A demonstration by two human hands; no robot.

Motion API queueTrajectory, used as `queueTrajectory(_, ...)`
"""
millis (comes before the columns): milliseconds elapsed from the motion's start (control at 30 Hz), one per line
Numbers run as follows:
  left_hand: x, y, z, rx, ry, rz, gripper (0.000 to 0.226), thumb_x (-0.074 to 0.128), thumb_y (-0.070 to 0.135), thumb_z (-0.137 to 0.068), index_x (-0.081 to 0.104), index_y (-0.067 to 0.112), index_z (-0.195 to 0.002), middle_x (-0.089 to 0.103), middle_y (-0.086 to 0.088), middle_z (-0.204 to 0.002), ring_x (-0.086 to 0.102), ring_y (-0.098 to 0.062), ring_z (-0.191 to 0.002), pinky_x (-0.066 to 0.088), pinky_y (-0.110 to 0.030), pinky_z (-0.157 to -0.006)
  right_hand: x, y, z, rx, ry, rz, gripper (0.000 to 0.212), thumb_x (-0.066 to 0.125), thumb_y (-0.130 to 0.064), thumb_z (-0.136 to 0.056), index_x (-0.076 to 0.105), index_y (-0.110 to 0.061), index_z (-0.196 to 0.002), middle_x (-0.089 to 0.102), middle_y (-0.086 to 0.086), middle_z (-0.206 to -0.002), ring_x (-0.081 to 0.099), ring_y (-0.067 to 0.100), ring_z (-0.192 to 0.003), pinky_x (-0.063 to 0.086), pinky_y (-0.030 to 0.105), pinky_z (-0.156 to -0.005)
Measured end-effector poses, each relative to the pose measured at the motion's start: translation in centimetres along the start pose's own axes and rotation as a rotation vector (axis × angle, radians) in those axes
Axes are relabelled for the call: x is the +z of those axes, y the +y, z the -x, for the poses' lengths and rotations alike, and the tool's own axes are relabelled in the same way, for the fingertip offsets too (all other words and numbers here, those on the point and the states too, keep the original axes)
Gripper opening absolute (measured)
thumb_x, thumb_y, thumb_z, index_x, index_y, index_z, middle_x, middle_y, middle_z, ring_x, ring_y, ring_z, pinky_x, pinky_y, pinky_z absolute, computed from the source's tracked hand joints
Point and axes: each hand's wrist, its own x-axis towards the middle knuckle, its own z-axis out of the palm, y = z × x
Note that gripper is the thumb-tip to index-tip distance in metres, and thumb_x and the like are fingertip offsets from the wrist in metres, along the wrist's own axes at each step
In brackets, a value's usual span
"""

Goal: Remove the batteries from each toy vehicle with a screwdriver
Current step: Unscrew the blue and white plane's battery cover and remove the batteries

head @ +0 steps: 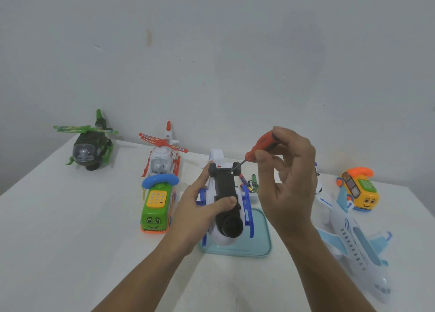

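Observation:
My left hand grips a white and blue toy helicopter turned belly-up, its black underside and wheels facing me, thumb on the black base. My right hand holds a red-handled screwdriver by the handle, its tip touching the black underside near the far right wheel. Several loose batteries lie just behind the helicopter, partly hidden by it.
A pale blue tray lies under the held toy. On the white table stand a green helicopter, a red and white helicopter, a green phone bus, a white airplane and an orange phone bus. Wall behind.

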Motion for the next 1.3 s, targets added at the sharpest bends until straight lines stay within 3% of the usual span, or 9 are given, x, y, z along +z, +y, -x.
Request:
queueTrajectory(133, 0.1, 0.2, 0.1, 0.012, -0.016, -0.019, 0.075, 0.076, 0.01, -0.082, 0.041, 0.048, -0.137, 0.05, 0.026, -0.099, 0.063, 0.017, -0.065, 0.049, -0.009, -0.051, -0.1, -0.1, -0.3, -0.091, -0.012, 0.028, 0.028, 0.053, -0.007, -0.095, 0.046, -0.01, -0.121, 0.053, -0.002, -0.108, 0.066, 0.032, -0.085, 0.054, 0.025, -0.078)
queueTrajectory(267, 0.1, 0.3, -0.1, 0.012, -0.018, -0.015, 0.075, 0.076, 0.009, -0.081, 0.041, 0.048, -0.134, 0.05, 0.025, -0.097, 0.062, 0.018, -0.063, 0.047, -0.007, -0.05, -0.4, -0.3, -0.8, -0.128, 0.0, -0.053, 0.017, 0.046, -0.008, -0.097, 0.052, -0.006, -0.113, 0.059, 0.018, -0.125, 0.068, 0.04, -0.089, 0.052, 0.043, -0.089)
queueTrajectory(500, 0.1, -0.4, -0.6, 0.023, -0.02, -0.041, 0.08, 0.081, 0.018, -0.077, 0.042, 0.056, -0.136, 0.059, 0.014, -0.118, 0.072, -0.004, -0.084, 0.057, -0.016, -0.064, -0.5, -0.5, -2.6, -0.132, 0.001, -0.037, 0.013, 0.067, -0.008, -0.09, 0.056, -0.011, -0.096, 0.064, 0.007, -0.082, 0.062, 0.029, -0.077, 0.049, 0.037, -0.077)
queueTrajectory(633, 0.1, -0.1, -0.6, 0.022, -0.009, -0.043, 0.075, 0.079, 0.016, -0.08, 0.04, 0.056, -0.13, 0.051, 0.025, -0.104, 0.067, 0.01, -0.073, 0.05, -0.008, -0.056, -0.4, -0.6, -2.6, -0.156, 0.013, -0.037, 0.005, 0.058, -0.007, -0.092, 0.058, -0.011, -0.095, 0.067, 0.009, -0.09, 0.063, 0.025, -0.092, 0.045, 0.028, -0.086)
queueTrajectory(733, 0.2, -0.1, -0.6, 0.001, -0.009, -0.038, 0.074, 0.078, 0.011, -0.081, 0.042, 0.05, -0.133, 0.049, 0.027, -0.098, 0.062, 0.018, -0.065, 0.047, -0.006, -0.051, -0.2, -0.6, -2.4, -0.088, 0.0, -0.088, 0.013, 0.051, -0.002, -0.091, 0.057, -0.012, -0.097, 0.069, 0.013, -0.104, 0.069, 0.021, -0.097, 0.048, 0.038, -0.096)
queueTrajectory(833, 0.2, -0.3, -0.8, -0.012, -0.007, -0.033, 0.075, 0.078, 0.012, -0.08, 0.042, 0.05, -0.134, 0.051, 0.028, -0.099, 0.064, 0.016, -0.067, 0.048, -0.007, -0.053, -0.2, -0.4, -2.5, -0.096, -0.003, 0.024, 0.011, 0.055, -0.006, -0.091, 0.066, -0.008, -0.092, 0.072, 0.006, -0.091, 0.069, 0.018, -0.094, 0.045, 0.051, -0.099)
queueTrajectory(1033, 0.0, -0.5, -1.3, -0.03, 0.006, -0.046, 0.073, 0.082, 0.019, -0.076, 0.044, 0.067, -0.116, 0.06, 0.016, -0.114, 0.073, -0.018, -0.09, 0.061, -0.036, -0.082, -0.1, -0.5, -3.0, -0.143, 0.072, 0.101, 0.011, 0.059, -0.002, -0.086, 0.068, 0.001, -0.089, 0.067, 0.013, -0.083, 0.058, 0.017, -0.085, 0.042, 0.018, -0.084)
queueTrajectory(1167, 0.0, -0.4, -1.5, -0.021, 0.006, -0.042, 0.073, 0.082, 0.019, -0.076, 0.043, 0.066, -0.116, 0.057, 0.019, -0.114, 0.073, -0.014, -0.086, 0.061, -0.032, -0.079, 0.3, -0.4, -3.2, -0.109, 0.06, -0.02, 0.013, 0.069, -0.008, -0.086, 0.056, -0.012, -0.088, 0.063, -0.001, -0.105, 0.069, 0.026, -0.088, 0.046, 0.029, -0.094)
queueTrajectory(1300, 0.2, -0.2, -1.4, -0.025, 0.008, -0.068, 0.074, 0.082, 0.022, -0.076, 0.041, 0.066, -0.12, 0.056, 0.009, -0.125, 0.071, -0.015, -0.092, 0.059, -0.033, -0.085, 0.7, -0.7, -3.1, -0.077, 0.082, -0.002, 0.018, 0.068, -0.028, -0.088, 0.053, -0.018, -0.09, 0.066, -0.003, -0.08, 0.071, 0.018, -0.09, 0.04, 0.036, -0.106)
